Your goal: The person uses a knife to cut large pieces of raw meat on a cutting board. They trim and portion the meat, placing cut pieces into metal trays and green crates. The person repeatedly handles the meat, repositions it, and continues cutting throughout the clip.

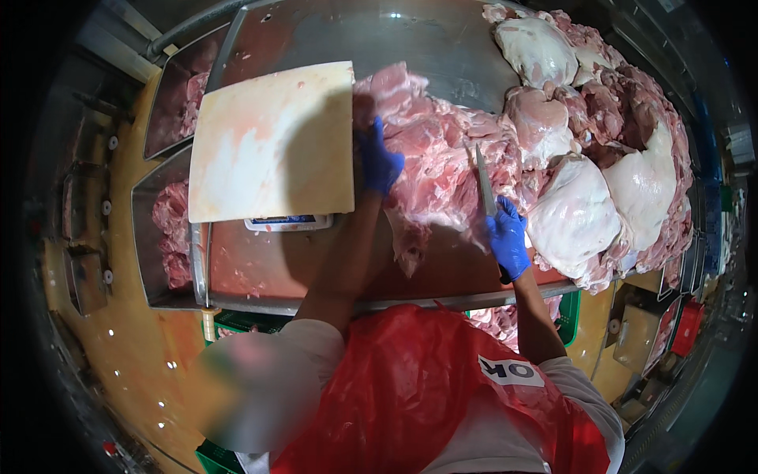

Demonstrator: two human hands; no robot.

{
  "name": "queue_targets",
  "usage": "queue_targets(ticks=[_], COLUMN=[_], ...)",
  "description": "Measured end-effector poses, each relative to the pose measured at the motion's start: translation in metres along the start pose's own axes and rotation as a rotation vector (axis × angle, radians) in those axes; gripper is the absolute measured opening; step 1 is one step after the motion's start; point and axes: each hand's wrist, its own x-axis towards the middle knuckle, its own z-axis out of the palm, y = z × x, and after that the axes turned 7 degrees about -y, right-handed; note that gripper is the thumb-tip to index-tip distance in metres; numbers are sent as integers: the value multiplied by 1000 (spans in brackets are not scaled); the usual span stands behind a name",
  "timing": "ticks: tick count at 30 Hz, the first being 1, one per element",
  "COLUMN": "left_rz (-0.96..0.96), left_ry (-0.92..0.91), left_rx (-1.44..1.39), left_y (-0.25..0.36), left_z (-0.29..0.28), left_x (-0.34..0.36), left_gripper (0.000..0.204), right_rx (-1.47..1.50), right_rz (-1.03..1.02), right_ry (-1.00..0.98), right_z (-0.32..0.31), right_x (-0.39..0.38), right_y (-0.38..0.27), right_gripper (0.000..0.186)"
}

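My right hand (509, 239), in a blue glove, is closed round a knife (484, 182). The blade points away from me over the raw meat, and the dark handle end shows below the palm. My left hand (380, 164), also gloved in blue, is between the right edge of a white cutting board (253, 146) and a large spread of raw pink meat (442, 158). Its fingers lie in shadow; I cannot make out whether they grip the meat or the board's edge.
Large skin-covered pieces of meat (572, 217) are heaped on the right of the metal table (316, 35). Metal bins (162, 296) with meat stand at the left. A white device (288, 223) shows under the board. Green crates (568, 316) sit below the near edge.
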Motion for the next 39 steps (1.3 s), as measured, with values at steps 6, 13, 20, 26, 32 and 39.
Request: queue_targets(ticks=[6,13,20,26,32,39], left_rz=[215,34,117,-158,-811,-1043], left_ry=[175,-150,-157,241,525,95], left_rx=[-118,124,303,524,878,800], left_y=[-8,-33,12,-3,-84,-158], left_z=[4,-61,-117,-230,-373,-438], left_x=[12,-115,-220,-301,-377,-370], left_gripper=[49,45,38,19,62,72], right_rx=[-156,-116,-58,487,953,716], right_rz=[57,8,-96,4,125,73], right_ry=[73,-12,-1,-109,-112,-174], right_z=[6,-17,-15,-39,-60,-30], right_x=[13,37,39,8,-40,-107], right_y=[0,11,12,30,15,-63], right_gripper=[26,26,22,29,19,38])
